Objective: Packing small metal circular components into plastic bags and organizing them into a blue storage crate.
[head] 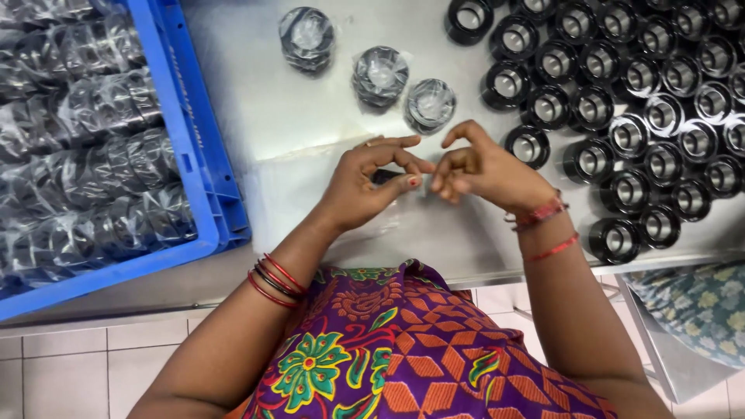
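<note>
Fingertips meet over the steel table (310, 132), a small dark part between them.

We pinch the dark piece (386, 176) with our left hand (365, 186); our right hand (481, 167) curls beside it, seemingly empty (hard to tell). A loose pinch could, we judge, drop it among the black rings (621, 101).

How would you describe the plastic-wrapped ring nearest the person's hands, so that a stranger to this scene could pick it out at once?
Start at the blue crate on the left of the metal table. To its right, three plastic-wrapped rings lie in a slanting row towards the bare black rings. The one meant is the wrapped ring at the row's right end, lowest in view, just above the left hand and paler than its two neighbours.
</note>
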